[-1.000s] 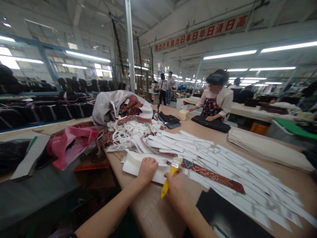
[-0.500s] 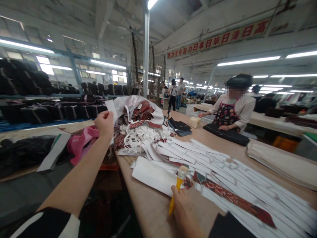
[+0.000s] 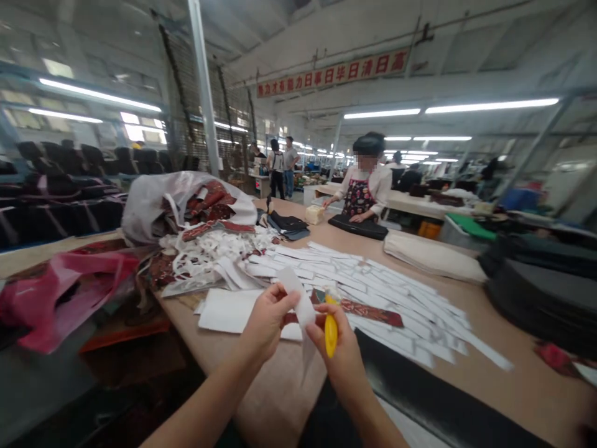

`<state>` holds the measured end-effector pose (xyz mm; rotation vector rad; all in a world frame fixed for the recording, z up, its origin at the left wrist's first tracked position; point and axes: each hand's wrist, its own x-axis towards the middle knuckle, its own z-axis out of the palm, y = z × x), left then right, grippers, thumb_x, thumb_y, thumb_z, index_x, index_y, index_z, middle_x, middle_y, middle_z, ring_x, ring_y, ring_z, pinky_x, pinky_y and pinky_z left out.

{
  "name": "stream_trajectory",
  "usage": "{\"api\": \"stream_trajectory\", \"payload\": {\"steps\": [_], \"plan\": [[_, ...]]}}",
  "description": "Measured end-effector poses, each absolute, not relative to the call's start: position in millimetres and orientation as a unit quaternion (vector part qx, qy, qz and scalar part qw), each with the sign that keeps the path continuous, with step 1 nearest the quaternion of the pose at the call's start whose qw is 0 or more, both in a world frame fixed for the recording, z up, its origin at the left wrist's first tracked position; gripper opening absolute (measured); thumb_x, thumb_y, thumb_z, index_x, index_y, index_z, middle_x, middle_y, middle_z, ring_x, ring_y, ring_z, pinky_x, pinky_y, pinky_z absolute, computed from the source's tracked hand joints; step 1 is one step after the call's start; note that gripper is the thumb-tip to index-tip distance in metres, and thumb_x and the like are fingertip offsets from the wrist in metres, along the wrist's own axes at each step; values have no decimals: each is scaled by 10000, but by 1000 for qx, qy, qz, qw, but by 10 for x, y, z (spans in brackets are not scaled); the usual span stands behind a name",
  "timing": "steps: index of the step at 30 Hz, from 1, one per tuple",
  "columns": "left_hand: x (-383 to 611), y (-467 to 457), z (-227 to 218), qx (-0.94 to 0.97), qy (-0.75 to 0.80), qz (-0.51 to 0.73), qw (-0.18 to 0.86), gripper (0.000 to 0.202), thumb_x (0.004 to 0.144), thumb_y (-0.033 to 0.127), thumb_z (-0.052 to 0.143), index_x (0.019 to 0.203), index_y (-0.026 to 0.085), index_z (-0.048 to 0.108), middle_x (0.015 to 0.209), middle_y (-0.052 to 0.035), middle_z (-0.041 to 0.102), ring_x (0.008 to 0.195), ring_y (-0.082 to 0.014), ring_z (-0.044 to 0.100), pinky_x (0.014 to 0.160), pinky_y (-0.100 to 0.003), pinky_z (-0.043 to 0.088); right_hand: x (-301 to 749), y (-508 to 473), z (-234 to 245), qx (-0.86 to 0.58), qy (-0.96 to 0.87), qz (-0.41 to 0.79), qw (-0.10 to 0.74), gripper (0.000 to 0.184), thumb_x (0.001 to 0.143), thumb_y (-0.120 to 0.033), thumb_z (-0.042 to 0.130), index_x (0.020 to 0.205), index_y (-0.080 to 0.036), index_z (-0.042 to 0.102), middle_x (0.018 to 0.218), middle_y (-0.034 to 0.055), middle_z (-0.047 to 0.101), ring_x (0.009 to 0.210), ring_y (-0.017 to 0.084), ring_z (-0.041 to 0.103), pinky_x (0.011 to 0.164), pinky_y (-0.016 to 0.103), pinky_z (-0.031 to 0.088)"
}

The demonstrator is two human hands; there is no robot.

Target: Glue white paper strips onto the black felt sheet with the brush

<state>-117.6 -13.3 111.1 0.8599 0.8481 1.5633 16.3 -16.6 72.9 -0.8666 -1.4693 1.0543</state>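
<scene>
Between finger and thumb, my left hand [image 3: 265,320] pinches a white strip [image 3: 295,287] above the table's near edge. My right hand [image 3: 342,351] is closed around a yellow-handled brush [image 3: 331,333], its bristle end pointing away from me. The right fingertips also touch the strip's lower part. Beyond the hands, a red-brown patterned strip [image 3: 373,311] lies on many white strips [image 3: 410,298] spread in overlapping rows. White sheets [image 3: 224,314] lie left of the hands.
A plastic bag [image 3: 144,205] of patterned scraps and a heap of white offcuts [image 3: 209,255] cover the table's far left. Pink plastic [image 3: 69,292] is beside it. A long black piece [image 3: 429,386] lies near right. Across the table, a co-worker [image 3: 364,193] handles a black item [image 3: 357,226].
My left hand has brought the white strip from the far left to my right hand. The brush is now more upright near the strip. My view has turned right.
</scene>
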Motion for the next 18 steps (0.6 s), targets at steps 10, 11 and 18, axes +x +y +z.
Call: {"api": "stream_trajectory", "payload": {"steps": [10, 11, 18], "plan": [[-508, -27, 968, 341, 321, 698, 541, 280, 598, 257, 751, 773, 137, 569, 707, 16, 605, 639, -88, 548, 594, -198, 472, 1304, -998, 343, -555, -507, 419, 509, 339, 667, -414, 644, 936, -227, 553, 658, -32, 512, 545, 126, 489, 524, 247, 390], [-466, -25, 947, 337, 321, 690, 554, 285, 591, 250, 755, 775, 135, 570, 717, 13, 609, 642, -91, 551, 599, -207, 480, 1417, -1052, 303, -572, -504, 400, 509, 334, 667, -420, 643, 926, -227, 558, 664, -27, 521, 548, 127, 489, 527, 247, 386], [-264, -3, 716, 333, 351, 645, 592, 320, 590, 290, 753, 813, 144, 576, 721, 19, 606, 628, -89, 558, 554, -201, 484, 1945, -1234, 199, -633, -471, 325, 522, 342, 690, -460, 598, 932, -223, 551, 707, -1, 571, 581, 137, 519, 539, 251, 398]]}}
